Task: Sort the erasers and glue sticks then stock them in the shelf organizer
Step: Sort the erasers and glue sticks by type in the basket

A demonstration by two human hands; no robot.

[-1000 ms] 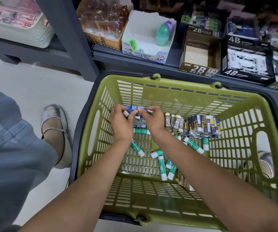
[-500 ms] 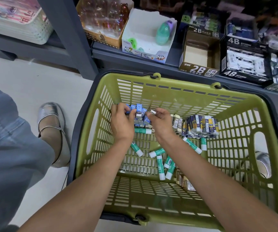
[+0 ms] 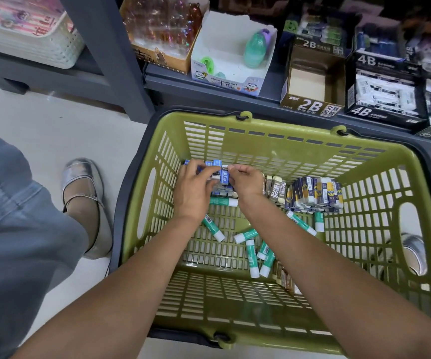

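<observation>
At the basket's point(image 3: 274, 149) ten o'clock corner, both hands point(image 3: 192, 189) point(image 3: 245, 181) pinch blue erasers point(image 3: 221, 177) standing on end. Glue sticks point(image 3: 250, 257) lie scattered at six o'clock, pointing every way; banded erasers point(image 3: 315, 193) at three o'clock.

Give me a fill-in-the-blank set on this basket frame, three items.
1. Both hands, left hand and right hand, work on the ____-sleeved erasers.
2. The glue sticks lie loose on the floor of the ____ basket.
3. The nearly empty brown box on the shelf is marked ____.

Missing: blue; green; 2B
</observation>
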